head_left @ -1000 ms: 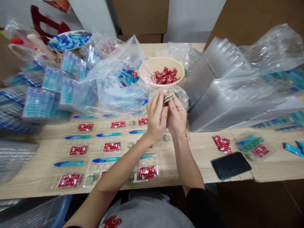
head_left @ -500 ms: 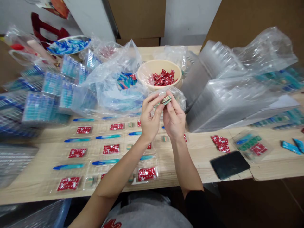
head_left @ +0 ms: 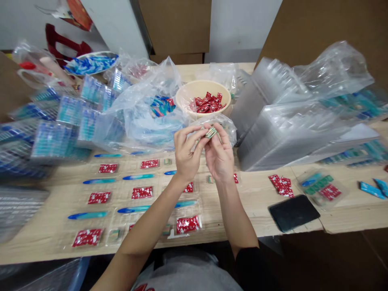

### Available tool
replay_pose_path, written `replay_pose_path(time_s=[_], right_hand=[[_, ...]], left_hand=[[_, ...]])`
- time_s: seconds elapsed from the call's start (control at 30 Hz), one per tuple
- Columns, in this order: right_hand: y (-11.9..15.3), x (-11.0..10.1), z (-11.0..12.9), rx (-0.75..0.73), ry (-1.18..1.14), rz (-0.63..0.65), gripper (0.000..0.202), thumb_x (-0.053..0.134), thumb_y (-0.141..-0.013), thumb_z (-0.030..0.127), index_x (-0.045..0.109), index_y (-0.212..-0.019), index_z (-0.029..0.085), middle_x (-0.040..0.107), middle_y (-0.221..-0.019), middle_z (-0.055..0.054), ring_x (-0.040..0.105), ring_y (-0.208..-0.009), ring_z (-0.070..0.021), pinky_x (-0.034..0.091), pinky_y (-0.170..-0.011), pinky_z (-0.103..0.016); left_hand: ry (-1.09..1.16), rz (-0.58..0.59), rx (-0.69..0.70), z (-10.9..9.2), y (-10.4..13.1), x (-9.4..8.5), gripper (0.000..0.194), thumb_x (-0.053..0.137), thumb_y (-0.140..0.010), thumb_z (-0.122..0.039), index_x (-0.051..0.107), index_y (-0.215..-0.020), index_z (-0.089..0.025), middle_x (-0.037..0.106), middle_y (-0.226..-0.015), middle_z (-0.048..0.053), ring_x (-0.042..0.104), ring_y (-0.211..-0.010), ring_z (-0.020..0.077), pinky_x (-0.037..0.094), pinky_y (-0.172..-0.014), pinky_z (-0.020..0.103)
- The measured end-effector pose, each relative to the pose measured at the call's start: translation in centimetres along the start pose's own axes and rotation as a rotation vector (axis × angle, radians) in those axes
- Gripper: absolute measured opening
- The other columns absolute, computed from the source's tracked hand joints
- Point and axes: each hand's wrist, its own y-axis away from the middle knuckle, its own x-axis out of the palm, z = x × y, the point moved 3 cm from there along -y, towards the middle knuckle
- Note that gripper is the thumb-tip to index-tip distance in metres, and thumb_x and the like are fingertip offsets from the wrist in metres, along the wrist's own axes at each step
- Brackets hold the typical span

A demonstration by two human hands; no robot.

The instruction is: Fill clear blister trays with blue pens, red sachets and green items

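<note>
My right hand (head_left: 222,157) pinches a small stack of green-and-beige striped pieces (head_left: 211,132) between thumb and fingers. My left hand (head_left: 187,153) meets it from the other side, its thumb and fingertips closed at the stack's edge. Both hands are raised over the table, just in front of a cream bowl (head_left: 202,84) of small red packets (head_left: 210,103). Below them lie rows of clear plastic trays holding a blue-to-teal pen-shaped piece (head_left: 138,176), a red patterned packet (head_left: 142,192) and small striped pieces (head_left: 167,161). My forearms hide some trays.
Tall stacks of clear trays (head_left: 291,133) stand at the right, bundled blue pieces (head_left: 50,139) at the left. A plastic bag (head_left: 145,125) lies behind the rows. A black phone (head_left: 294,213), loose red packets (head_left: 280,185) and a filled tray (head_left: 323,186) lie at the front right.
Both hands have shifted slightly left and down in the picture with the stack between them. The stack sits at a somewhat different tilt in the fingers.
</note>
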Motion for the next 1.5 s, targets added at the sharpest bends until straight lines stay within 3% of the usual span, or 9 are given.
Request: replay_pose_path(time_s=[0.2,0.33,0.5,0.6,0.8,1.03,1.17,1.33,1.5], right_hand=[[0.6,0.8,-0.8,-0.024,0.003,-0.073,0.027,0.071,-0.076,0.043,0.06,-0.095,0.027,0.071,-0.107,-0.002,0.066,-0.105,-0.0164,0.051,-0.098,-0.037],[1.0,0.6,-0.6,0.044,-0.04,-0.076,0.027,0.074,-0.074,0.041,0.062,-0.093,0.028,0.071,-0.099,0.0,0.067,-0.095,-0.015,0.056,-0.091,-0.033],[2.0,1.4,1.4,0.226,-0.049,0.066,0.026,0.069,-0.078,0.046,0.063,-0.096,0.027,0.07,-0.104,-0.001,0.066,-0.094,-0.0162,0.057,-0.091,-0.036],[3.0,2.6,3.1,0.289,-0.039,0.164,0.027,0.065,-0.082,0.049,0.063,-0.099,0.028,0.07,-0.104,-0.001,0.065,-0.098,-0.0167,0.057,-0.094,-0.038],[4.4,3.7,4.7,0.182,0.023,0.071,0.018,0.068,-0.081,0.045,0.064,-0.092,0.03,0.07,-0.098,0.002,0.067,-0.092,-0.0152,0.058,-0.087,-0.033],[6.2,4.9,3.4,-0.03,0.089,-0.091,0.016,0.077,-0.071,0.037,0.066,-0.078,0.028,0.071,-0.089,0.002,0.066,-0.089,-0.0151,0.056,-0.082,-0.031],[7.5,5.8,2.1,-0.004,0.143,0.007,0.011,0.075,-0.075,0.033,0.066,-0.079,0.027,0.071,-0.089,0.002,0.067,-0.085,-0.0144,0.056,-0.079,-0.031],[9.3,6.8,1.0,0.081,0.141,0.159,0.008,0.075,-0.076,0.028,0.068,-0.08,0.027,0.071,-0.086,0.002,0.066,-0.079,-0.0132,0.055,-0.075,-0.029],[10.9,7.6,1.0,0.021,0.299,0.201,0.008,0.075,-0.074,0.022,0.071,-0.078,0.027,0.067,-0.088,0.001,0.064,-0.085,-0.0146,0.052,-0.077,-0.029]], left_hand=[[0.043,-0.087,-0.109,-0.3,0.3,-0.1,0.016,0.056,-0.092,-0.036,0.067,-0.098,-0.025,0.066,-0.1,0.002,0.06,-0.099,0.0157,0.045,-0.094,0.036],[0.047,-0.054,-0.06,-1.2,0.2,-0.7,0.016,0.056,-0.091,-0.037,0.065,-0.099,-0.026,0.066,-0.103,0.001,0.06,-0.102,0.0158,0.046,-0.094,0.036],[-0.022,0.076,-0.009,-3.2,-0.4,-2.7,0.028,0.059,-0.088,-0.045,0.063,-0.111,-0.03,0.063,-0.116,0.003,0.055,-0.113,0.0203,0.042,-0.102,0.039],[-0.023,0.092,-0.011,-4.6,-0.8,-3.9,0.032,0.06,-0.087,-0.047,0.061,-0.115,-0.031,0.062,-0.119,0.003,0.052,-0.116,0.0229,0.038,-0.105,0.042],[-0.051,0.104,0.034,-6.4,-1.4,-6.1,0.027,0.065,-0.084,-0.041,0.062,-0.109,-0.031,0.062,-0.119,0.003,0.054,-0.115,0.0233,0.038,-0.105,0.042],[0.079,0.128,-0.163,-4.9,0.3,-8.5,0.016,0.063,-0.087,-0.035,0.063,-0.101,-0.027,0.066,-0.109,0.003,0.059,-0.108,0.0195,0.047,-0.098,0.039],[0.251,0.175,-0.321,-3.5,1.9,-10.4,0.019,0.063,-0.086,-0.041,0.065,-0.096,-0.025,0.068,-0.1,0.005,0.064,-0.101,0.0184,0.052,-0.091,0.035],[0.262,0.231,-0.425,-2.9,3.5,-13.7,0.023,0.063,-0.085,-0.045,0.067,-0.094,-0.024,0.071,-0.094,0.005,0.067,-0.092,0.0169,0.055,-0.082,0.031],[0.264,0.177,-0.502,-2.8,5.0,-16.1,0.021,0.064,-0.084,-0.043,0.069,-0.09,-0.024,0.071,-0.089,0.004,0.067,-0.084,0.016,0.056,-0.074,0.029]])
